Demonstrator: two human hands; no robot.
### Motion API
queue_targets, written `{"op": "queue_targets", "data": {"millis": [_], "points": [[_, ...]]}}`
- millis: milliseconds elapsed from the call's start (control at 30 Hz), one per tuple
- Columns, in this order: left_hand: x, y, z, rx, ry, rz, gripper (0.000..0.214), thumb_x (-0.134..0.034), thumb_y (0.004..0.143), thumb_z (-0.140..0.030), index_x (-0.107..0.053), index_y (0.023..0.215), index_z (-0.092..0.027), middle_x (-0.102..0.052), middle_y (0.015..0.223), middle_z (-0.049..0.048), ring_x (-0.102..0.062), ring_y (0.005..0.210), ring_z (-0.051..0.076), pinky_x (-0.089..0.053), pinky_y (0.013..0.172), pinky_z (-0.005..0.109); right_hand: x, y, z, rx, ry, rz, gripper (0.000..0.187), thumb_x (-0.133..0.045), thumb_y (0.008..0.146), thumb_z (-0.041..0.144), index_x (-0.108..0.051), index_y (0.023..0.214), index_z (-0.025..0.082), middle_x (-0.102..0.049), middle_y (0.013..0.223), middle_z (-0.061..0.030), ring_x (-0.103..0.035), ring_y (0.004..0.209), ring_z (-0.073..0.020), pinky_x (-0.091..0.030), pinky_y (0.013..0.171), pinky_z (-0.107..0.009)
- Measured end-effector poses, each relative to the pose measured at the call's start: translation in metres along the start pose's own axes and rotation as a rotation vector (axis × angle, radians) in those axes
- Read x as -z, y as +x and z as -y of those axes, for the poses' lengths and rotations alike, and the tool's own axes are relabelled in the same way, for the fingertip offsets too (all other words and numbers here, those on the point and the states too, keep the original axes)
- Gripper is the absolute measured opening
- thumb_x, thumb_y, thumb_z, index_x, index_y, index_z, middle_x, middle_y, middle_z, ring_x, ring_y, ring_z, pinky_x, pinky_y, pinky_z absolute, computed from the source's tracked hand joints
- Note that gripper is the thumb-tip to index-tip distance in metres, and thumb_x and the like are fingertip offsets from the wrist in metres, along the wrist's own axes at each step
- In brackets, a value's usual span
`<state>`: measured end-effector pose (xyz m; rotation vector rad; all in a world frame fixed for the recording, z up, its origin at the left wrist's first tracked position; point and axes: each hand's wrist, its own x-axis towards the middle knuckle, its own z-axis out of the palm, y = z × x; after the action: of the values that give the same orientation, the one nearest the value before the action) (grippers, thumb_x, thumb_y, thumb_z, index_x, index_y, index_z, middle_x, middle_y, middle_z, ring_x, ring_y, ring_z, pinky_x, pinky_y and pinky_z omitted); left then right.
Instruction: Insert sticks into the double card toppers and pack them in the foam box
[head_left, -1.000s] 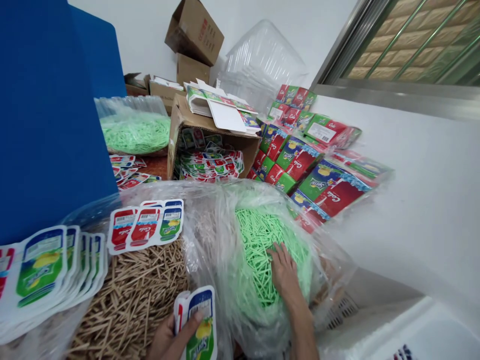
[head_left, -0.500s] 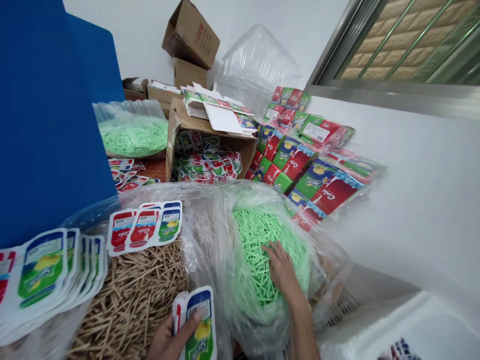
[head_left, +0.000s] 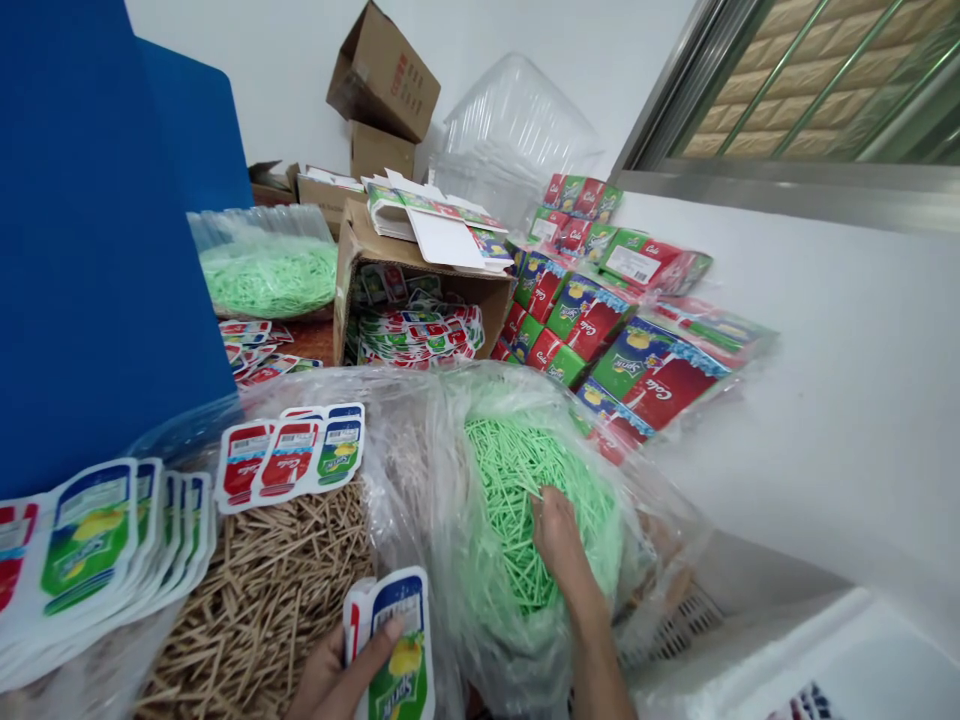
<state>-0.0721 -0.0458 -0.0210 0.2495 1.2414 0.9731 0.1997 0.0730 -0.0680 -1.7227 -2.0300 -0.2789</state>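
My right hand point(head_left: 559, 535) reaches into a clear plastic bag point(head_left: 450, 440) full of thin green sticks point(head_left: 517, 480); its fingers are curled down among the sticks, closing on some. My left hand point(head_left: 337, 675), at the bottom edge, grips a small stack of printed bottle-shaped cards point(head_left: 394, 645), thumb pressed on the top one, which shows a green lemon label. To the left of that hand lies a heap of brown wooden sticks point(head_left: 262, 590).
Printed card sheets point(head_left: 292, 455) lie on the brown sticks, with a fanned stack point(head_left: 97, 545) at left. A blue panel point(head_left: 97, 220) rises behind. A cardboard box of cards point(head_left: 416, 300), another green stick bag point(head_left: 266, 265) and wrapped red-green cartons point(head_left: 630, 350) stand farther back.
My right hand's fingers went from spread flat on the green sticks to curled down into them. The left hand keeps holding the cards almost still.
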Motion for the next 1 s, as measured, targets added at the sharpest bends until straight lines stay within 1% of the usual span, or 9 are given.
{"op": "queue_targets", "data": {"millis": [200, 300, 433, 533, 633, 733, 867, 933, 1000], "points": [[-0.009, 0.001, -0.008, -0.036, -0.019, -0.007, 0.046, -0.091, 0.038, -0.032, -0.067, 0.071, -0.013, -0.073, 0.052, 0.007, -0.069, 0.047, 0.028, -0.057, 0.048, 0.033, 0.004, -0.006, 0.013, 0.029, 0.03, 0.037, 0.023, -0.031, 0.091, 0.014, -0.052, 0.083, 0.019, -0.062, 0.071, -0.0067, -0.061, 0.072, -0.023, -0.045, 0.068, -0.034], [-0.011, 0.002, -0.005, -0.032, -0.029, -0.016, 0.047, -0.091, 0.037, -0.033, -0.065, 0.071, -0.013, -0.072, 0.051, 0.0068, -0.069, 0.047, 0.027, -0.057, 0.047, 0.032, 0.005, -0.008, 0.015, 0.02, 0.037, 0.063, 0.024, -0.03, 0.09, 0.013, -0.052, 0.085, 0.018, -0.063, 0.072, -0.0071, -0.062, 0.071, -0.0228, -0.046, 0.066, -0.033], [-0.01, 0.002, -0.001, -0.006, -0.038, -0.022, 0.045, -0.09, 0.041, -0.03, -0.066, 0.074, -0.012, -0.073, 0.054, 0.0074, -0.07, 0.05, 0.028, -0.057, 0.048, 0.032, 0.007, -0.007, 0.017, 0.023, 0.041, 0.107, 0.022, -0.035, 0.089, 0.012, -0.055, 0.084, 0.019, -0.063, 0.071, -0.0055, -0.062, 0.071, -0.0219, -0.046, 0.066, -0.031], [-0.009, 0.003, -0.001, -0.019, -0.037, -0.021, 0.045, -0.09, 0.041, -0.028, -0.066, 0.074, -0.012, -0.072, 0.052, 0.0077, -0.07, 0.049, 0.028, -0.057, 0.047, 0.032, 0.01, -0.007, 0.017, 0.029, 0.04, 0.131, 0.02, -0.04, 0.086, 0.01, -0.058, 0.086, 0.019, -0.065, 0.078, -0.0069, -0.063, 0.077, -0.0226, -0.047, 0.071, -0.032], [-0.006, 0.003, -0.003, -0.019, -0.033, -0.031, 0.043, -0.09, 0.04, -0.031, -0.066, 0.07, -0.011, -0.072, 0.052, 0.0092, -0.07, 0.049, 0.029, -0.056, 0.046, 0.031, 0.016, -0.011, 0.018, 0.027, 0.037, 0.145, 0.018, -0.047, 0.082, 0.012, -0.06, 0.094, 0.017, -0.066, 0.086, -0.0095, -0.063, 0.083, -0.0243, -0.048, 0.076, -0.035], [-0.004, 0.002, -0.005, -0.006, -0.01, -0.043, 0.042, -0.09, 0.041, -0.029, -0.067, 0.071, -0.012, -0.073, 0.053, 0.0082, -0.07, 0.049, 0.029, -0.057, 0.046, 0.033, 0.022, -0.015, 0.019, 0.029, 0.033, 0.151, 0.027, -0.053, 0.08, 0.015, -0.057, 0.107, 0.015, -0.065, 0.099, -0.0115, -0.061, 0.095, -0.0258, -0.049, 0.08, -0.037], [-0.004, 0.001, -0.005, -0.025, 0.0, -0.034, 0.043, -0.09, 0.041, -0.03, -0.066, 0.072, -0.013, -0.073, 0.054, 0.0074, -0.071, 0.051, 0.03, -0.058, 0.047, 0.033, 0.021, -0.012, 0.023, 0.034, 0.015, 0.125, 0.043, -0.055, 0.081, 0.021, -0.049, 0.123, 0.016, -0.054, 0.124, -0.0147, -0.049, 0.116, -0.0296, -0.044, 0.09, -0.044], [-0.005, 0.0, -0.005, -0.026, -0.001, -0.028, 0.045, -0.09, 0.04, -0.035, -0.065, 0.071, -0.013, -0.074, 0.055, 0.0085, -0.071, 0.051, 0.029, -0.057, 0.046, 0.032, 0.016, -0.009, 0.023, 0.036, 0.008, 0.107, 0.042, -0.052, 0.084, 0.021, -0.048, 0.125, 0.018, -0.049, 0.13, -0.0149, -0.042, 0.124, -0.0309, -0.041, 0.093, -0.047], [-0.006, -0.002, -0.005, -0.023, -0.002, -0.022, 0.049, -0.089, 0.039, -0.039, -0.064, 0.071, -0.012, -0.074, 0.057, 0.0095, -0.071, 0.051, 0.029, -0.057, 0.046, 0.032, 0.01, -0.005, 0.024, 0.043, 0.013, 0.094, 0.037, -0.05, 0.085, 0.019, -0.051, 0.122, 0.019, -0.05, 0.129, -0.0148, -0.039, 0.126, -0.0313, -0.04, 0.093, -0.049]]}}
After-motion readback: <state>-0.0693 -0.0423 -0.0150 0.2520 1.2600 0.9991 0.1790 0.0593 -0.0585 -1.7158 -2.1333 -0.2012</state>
